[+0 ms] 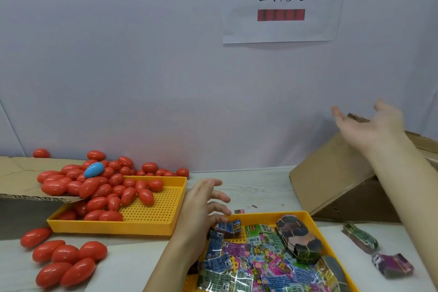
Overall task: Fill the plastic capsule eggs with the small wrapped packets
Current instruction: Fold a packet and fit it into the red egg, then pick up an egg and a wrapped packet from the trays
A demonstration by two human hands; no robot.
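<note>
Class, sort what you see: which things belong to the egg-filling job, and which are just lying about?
Job: red capsule eggs; blue egg; wrapped packets; two yellow trays.
Lying about: cardboard box; wall notice; bundles beside the tray.

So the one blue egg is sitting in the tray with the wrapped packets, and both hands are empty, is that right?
Not quite. The blue egg lies on top of the red eggs heaped over the far-left tray, not in the packet tray, as the head view shows. The left hand and right hand are indeed empty.
</note>
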